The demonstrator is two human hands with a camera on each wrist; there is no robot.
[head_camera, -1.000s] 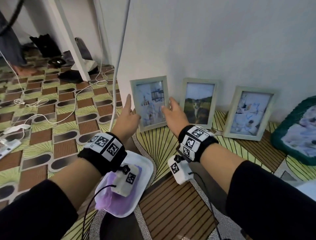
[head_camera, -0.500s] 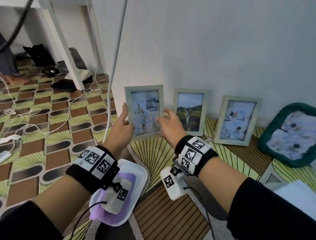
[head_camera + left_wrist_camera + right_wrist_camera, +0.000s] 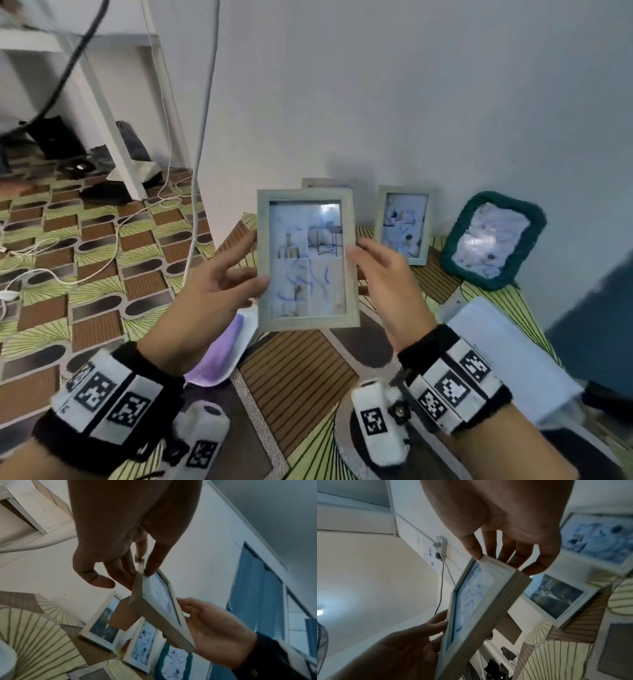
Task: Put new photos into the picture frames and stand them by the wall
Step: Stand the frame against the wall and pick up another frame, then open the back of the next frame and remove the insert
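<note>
1. The frame, which stood by the wall a second ago, is now lifted clear of the mat, glass toward the person.
2. The left hand and right hand pinch its side edges, thumbs in front, likely to turn it over.
3. Two frames stand behind: one in plain view, the other mostly hidden.

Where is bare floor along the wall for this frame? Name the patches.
Free: the strip by the wall left of the half-hidden frame, up to the wall's corner, partly hidden by the held frame. Crowded to the right: the blue-photo frame and the teal frame.
</note>
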